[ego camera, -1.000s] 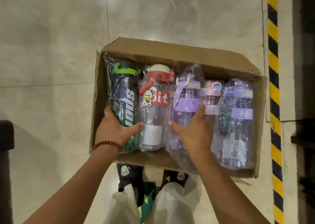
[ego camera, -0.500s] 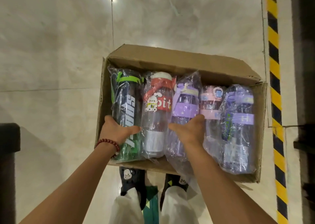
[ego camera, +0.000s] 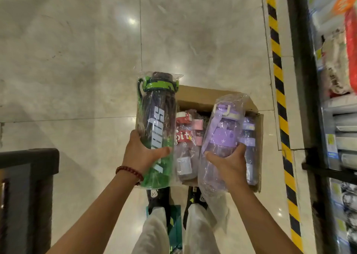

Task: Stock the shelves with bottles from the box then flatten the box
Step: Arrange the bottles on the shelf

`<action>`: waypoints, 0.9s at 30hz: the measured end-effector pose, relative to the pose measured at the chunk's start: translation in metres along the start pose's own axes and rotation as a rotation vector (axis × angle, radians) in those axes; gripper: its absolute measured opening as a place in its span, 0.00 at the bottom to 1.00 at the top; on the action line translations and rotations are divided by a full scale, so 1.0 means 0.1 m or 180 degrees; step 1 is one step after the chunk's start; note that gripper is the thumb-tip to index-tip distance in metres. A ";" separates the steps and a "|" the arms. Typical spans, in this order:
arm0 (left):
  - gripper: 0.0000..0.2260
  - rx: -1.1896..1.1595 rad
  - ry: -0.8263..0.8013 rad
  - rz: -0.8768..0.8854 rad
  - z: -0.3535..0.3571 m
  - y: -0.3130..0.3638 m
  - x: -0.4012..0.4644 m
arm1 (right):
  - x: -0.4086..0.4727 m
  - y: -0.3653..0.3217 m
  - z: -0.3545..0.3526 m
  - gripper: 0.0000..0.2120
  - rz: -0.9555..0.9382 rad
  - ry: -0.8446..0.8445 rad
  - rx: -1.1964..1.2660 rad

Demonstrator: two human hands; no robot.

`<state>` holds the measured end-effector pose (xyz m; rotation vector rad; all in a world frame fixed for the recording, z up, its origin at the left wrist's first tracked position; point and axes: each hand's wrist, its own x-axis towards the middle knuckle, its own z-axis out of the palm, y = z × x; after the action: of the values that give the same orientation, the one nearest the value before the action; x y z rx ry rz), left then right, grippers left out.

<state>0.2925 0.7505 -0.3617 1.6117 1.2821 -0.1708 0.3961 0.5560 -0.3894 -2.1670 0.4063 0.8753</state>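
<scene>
Two crinkly-wrapped cylindrical bottles: left hand [ego camera: 142,155] clasps the green bottle [ego camera: 156,130], right hand [ego camera: 230,165] the purple bottle [ego camera: 218,143].

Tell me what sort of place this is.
Probably a shop aisle. Packed goods fill the metal shelving on the right, yellow-and-black hazard tape edges the glossy tiled floor, and an open cardboard box holds plastic-wrapped bottles.

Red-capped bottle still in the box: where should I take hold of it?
Take the red-capped bottle around its clear mid-body, below the red label, coming from above. It lies flat in the box, cap pointing away, with its upper side exposed between the two lifted bottles.
</scene>
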 end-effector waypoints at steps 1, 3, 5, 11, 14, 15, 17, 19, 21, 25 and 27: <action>0.35 -0.0048 -0.0021 0.0058 -0.05 0.15 -0.08 | -0.09 -0.11 -0.10 0.37 -0.0057 0.0016 0.0088; 0.33 -0.0144 -0.0054 0.0206 -0.18 0.46 -0.25 | -0.28 -0.34 -0.33 0.36 -0.0200 0.0085 0.0264; 0.33 -0.0221 -0.0103 0.0376 -0.32 0.76 -0.46 | -0.50 -0.59 -0.57 0.39 -0.0366 0.0097 0.0470; 0.33 -0.0459 -0.0279 0.1014 -0.84 1.75 -1.33 | -1.39 -1.32 -1.42 0.45 -0.0917 0.0055 0.1047; 0.32 -0.0535 -0.0229 0.1304 -1.08 2.18 -1.77 | -1.80 -1.63 -1.85 0.47 -0.1103 0.0033 0.1356; 0.30 -0.0542 -0.0247 0.1444 -1.14 2.31 -1.90 | -1.93 -1.72 -1.99 0.45 -0.1231 0.0028 0.1443; 0.28 -0.0564 -0.0311 0.1683 -1.26 2.56 -2.17 | -2.15 -1.84 -2.26 0.40 -0.1490 0.0081 0.1568; 0.29 -0.0654 -0.0412 0.1896 -1.36 2.79 -2.44 | -2.41 -1.95 -2.52 0.34 -0.1662 0.0155 0.1756; 0.26 -0.0779 -0.0579 0.2038 -1.43 2.96 -2.67 | -2.67 -2.02 -2.73 0.33 -0.1818 0.0163 0.1966; 0.27 -0.0816 -0.0945 0.2390 -1.48 3.19 -3.01 | -3.14 -2.03 -3.00 0.37 -0.1914 0.0330 0.2404; 0.29 -0.0737 -0.1098 0.2562 -1.48 3.29 -3.13 | -3.35 -1.97 -3.09 0.38 -0.1886 0.0524 0.2549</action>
<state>0.3528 0.6928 0.1085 1.6809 0.3209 0.1888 0.4018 0.4617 0.0975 -1.4691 0.1306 0.1429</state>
